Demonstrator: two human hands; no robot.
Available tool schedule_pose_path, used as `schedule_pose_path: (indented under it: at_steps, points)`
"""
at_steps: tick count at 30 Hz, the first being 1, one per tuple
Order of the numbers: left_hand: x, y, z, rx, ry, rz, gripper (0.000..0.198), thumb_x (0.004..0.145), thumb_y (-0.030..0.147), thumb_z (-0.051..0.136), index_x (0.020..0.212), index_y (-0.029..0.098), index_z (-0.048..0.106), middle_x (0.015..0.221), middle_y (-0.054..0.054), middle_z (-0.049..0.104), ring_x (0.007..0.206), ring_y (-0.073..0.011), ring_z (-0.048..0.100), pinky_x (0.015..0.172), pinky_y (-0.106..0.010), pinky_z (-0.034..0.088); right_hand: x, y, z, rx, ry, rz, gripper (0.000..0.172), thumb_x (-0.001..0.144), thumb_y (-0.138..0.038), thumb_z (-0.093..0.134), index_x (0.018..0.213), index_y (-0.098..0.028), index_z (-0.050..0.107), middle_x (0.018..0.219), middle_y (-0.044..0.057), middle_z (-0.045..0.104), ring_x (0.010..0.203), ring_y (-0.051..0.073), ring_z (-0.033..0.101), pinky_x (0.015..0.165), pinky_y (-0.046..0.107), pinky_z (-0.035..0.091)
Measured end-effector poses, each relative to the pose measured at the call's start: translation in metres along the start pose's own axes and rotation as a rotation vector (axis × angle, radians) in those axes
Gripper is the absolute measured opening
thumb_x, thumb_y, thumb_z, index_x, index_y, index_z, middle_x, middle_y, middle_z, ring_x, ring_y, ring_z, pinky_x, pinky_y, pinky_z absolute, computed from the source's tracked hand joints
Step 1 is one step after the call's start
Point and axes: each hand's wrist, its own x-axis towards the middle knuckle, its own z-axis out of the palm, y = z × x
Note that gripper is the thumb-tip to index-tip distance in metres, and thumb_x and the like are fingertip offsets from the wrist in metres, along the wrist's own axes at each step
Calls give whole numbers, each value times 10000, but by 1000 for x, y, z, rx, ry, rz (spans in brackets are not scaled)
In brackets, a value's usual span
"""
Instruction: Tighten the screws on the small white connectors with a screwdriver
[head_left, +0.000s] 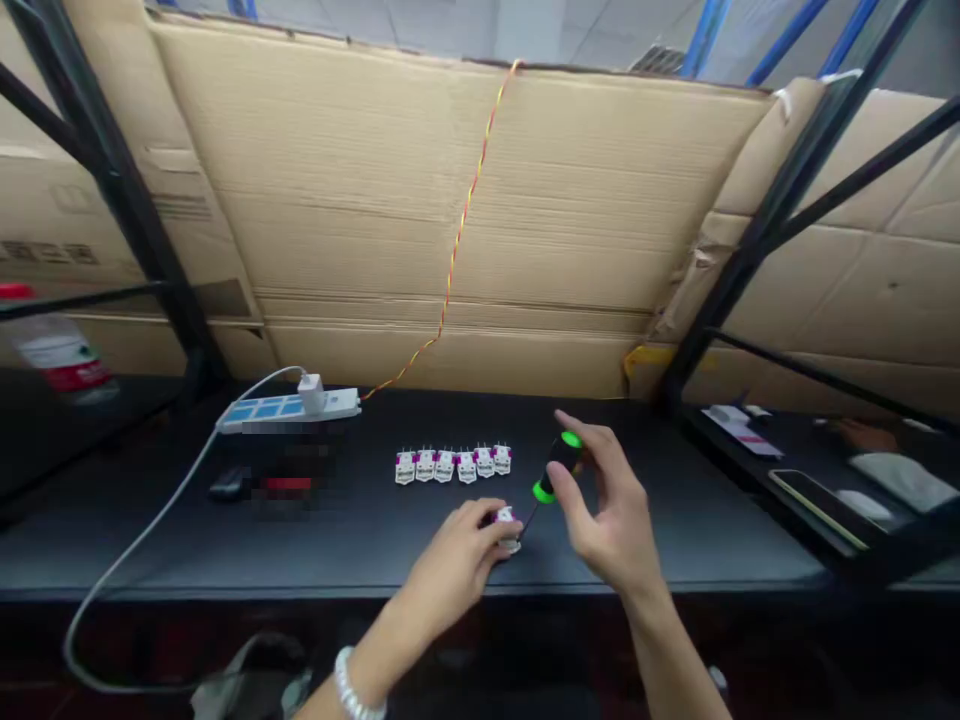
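Near the front edge of the black table, my left hand (469, 545) grips a small white part with purple bits (507, 520), its fingers partly covering it. My right hand (607, 500) holds a screwdriver (561, 468) with a black and bright green handle between thumb and fingers. The screwdriver is tilted, and its thin shaft slants down to the left, with the tip at the white part's right side. Whether the tip sits in a screw is too small to tell. Behind my hands, a row of several similar white and purple parts (445, 465) lies on the table.
A power strip (341, 403) with a white plug and cable lies at the back left. Left of centre is a dark object with a blurred red patch (287, 485). Cardboard (360, 200) walls the back, black frame posts (720, 270) the sides. A phone (825, 508) lies at right.
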Motion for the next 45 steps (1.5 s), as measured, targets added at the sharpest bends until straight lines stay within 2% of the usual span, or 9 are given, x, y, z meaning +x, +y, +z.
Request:
schedule_pose_path:
  at_steps: [4,8,12,18,23,28,33,37,45]
  points:
    - [0,0,0,1,-9,0,336,1005,117,626,1288,276,716,1393,-86,648,1231,-261,647,1088,-457,565,0,1,-2,61,-57,9,489,1065,-323,494,1553,-286,499,1213,82,632,1050,241,654,897,390,561]
    - [0,0,-1,3,-2,1,335,1010,122,620,1288,283,715,1394,-79,648,1224,-249,651,1088,-441,566,-1,2,-1,-52,31,12,469,991,-332,664,1454,-280,610,1090,57,606,867,200,608,812,363,553]
    - [0,0,0,8,4,0,331,1021,136,608,1297,287,712,1394,-80,649,1234,-247,647,1090,-437,563,-2,3,1,85,-33,30,499,1078,-283,462,1576,-272,470,1245,98,650,1054,234,667,910,399,580]
    - [0,1,-2,-2,-9,-2,328,1018,132,606,1287,284,716,1403,-77,643,1233,-250,645,1096,-445,559,-2,1,-2,-44,54,-12,416,984,-314,678,1398,-282,654,1182,83,598,960,219,632,858,386,572]
    - [-1,1,-1,-4,3,8,336,1023,137,598,1303,286,710,1394,-81,644,1220,-246,648,1092,-448,563,-4,4,-7,62,-36,-7,486,1068,-284,498,1554,-287,511,1319,109,621,1158,259,643,1006,455,547]
    - [0,2,-4,-4,-5,-5,330,1025,133,595,1291,284,718,1398,-80,643,1245,-250,643,1104,-448,558,-4,4,-6,-35,31,6,472,999,-310,658,1469,-295,610,1191,81,611,972,221,624,885,389,562]
    - [0,3,-4,-15,-8,-13,345,1014,110,607,1295,277,717,1406,-83,644,1244,-250,647,1106,-448,559,-6,6,-7,47,-17,18,508,1056,-306,536,1562,-290,502,1323,109,613,1110,252,642,957,428,559]
    - [0,2,-3,-8,-12,-22,332,1007,121,629,1285,275,727,1415,-83,643,1252,-260,646,1112,-458,555,-5,6,-5,-50,42,25,492,990,-333,674,1473,-281,605,1149,78,605,908,207,624,849,384,566]
    - [0,4,-4,-14,-14,-23,325,1012,120,616,1285,258,726,1405,-94,648,1250,-261,653,1106,-452,558,-8,9,-8,56,4,48,495,1059,-335,529,1548,-259,508,1258,110,636,1057,246,668,944,422,583]
